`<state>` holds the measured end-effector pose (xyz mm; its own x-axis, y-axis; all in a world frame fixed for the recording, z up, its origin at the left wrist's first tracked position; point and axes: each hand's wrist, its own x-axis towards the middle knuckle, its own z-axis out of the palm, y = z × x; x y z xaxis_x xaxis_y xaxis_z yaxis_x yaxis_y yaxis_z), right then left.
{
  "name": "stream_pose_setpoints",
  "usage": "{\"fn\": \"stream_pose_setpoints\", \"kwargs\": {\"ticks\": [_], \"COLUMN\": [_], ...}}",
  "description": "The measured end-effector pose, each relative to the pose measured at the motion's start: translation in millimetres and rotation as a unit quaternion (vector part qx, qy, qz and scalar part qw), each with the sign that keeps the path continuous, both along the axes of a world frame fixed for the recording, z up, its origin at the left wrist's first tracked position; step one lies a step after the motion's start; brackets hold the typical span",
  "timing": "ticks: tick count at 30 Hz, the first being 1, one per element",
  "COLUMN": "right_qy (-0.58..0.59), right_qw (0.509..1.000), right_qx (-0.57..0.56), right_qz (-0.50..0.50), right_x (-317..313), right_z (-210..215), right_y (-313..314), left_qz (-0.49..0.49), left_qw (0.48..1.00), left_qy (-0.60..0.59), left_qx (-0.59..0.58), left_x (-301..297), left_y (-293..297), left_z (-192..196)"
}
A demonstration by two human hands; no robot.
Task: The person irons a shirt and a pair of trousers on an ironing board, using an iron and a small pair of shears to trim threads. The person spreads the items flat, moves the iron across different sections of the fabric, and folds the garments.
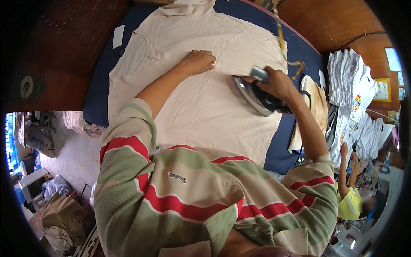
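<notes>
A cream shirt (201, 111) lies spread over a dark blue padded table (97, 92), with light creases around its middle. My left hand (199, 61) presses on the cloth in the upper middle, its fingers curled and closed at a small pinch of fabric. To the right, my right hand (277, 85) is wrapped round the handle of a clothes iron (257, 96). The iron is slightly blurred and sits over the right part of the shirt; whether its plate touches the cloth I cannot tell.
A yellowish cord (281, 36) hangs down beside the iron. White printed shirts (349, 81) are stacked and hung at the right, near a folded tan cloth (314, 103). A co-worker in a yellow top (350, 203) reaches up to them. Bags and fabric (64, 218) lie at lower left.
</notes>
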<state>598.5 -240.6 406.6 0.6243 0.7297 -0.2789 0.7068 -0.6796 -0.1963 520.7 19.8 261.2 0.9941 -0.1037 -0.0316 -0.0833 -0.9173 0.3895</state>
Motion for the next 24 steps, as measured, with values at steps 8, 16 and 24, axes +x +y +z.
{"fn": "stream_pose_setpoints", "kwargs": {"ticks": [8, 16, 24], "right_qy": [-0.02, 0.015, 0.081], "right_qw": [0.999, 0.999, 0.989], "right_qx": [-0.004, 0.011, 0.038], "right_qz": [0.041, -0.026, 0.115], "right_x": [-22, -5, -31], "right_z": [-29, -25, -32], "right_y": [52, 80, 95], "left_qz": [0.003, 0.005, 0.282], "left_qw": [0.996, 0.996, 0.939], "left_qy": [0.006, 0.014, -0.067], "left_qx": [-0.083, -0.092, 0.184], "left_x": [2, -4, -94], "left_y": [7, 42, 101], "left_z": [6, 8, -38]}}
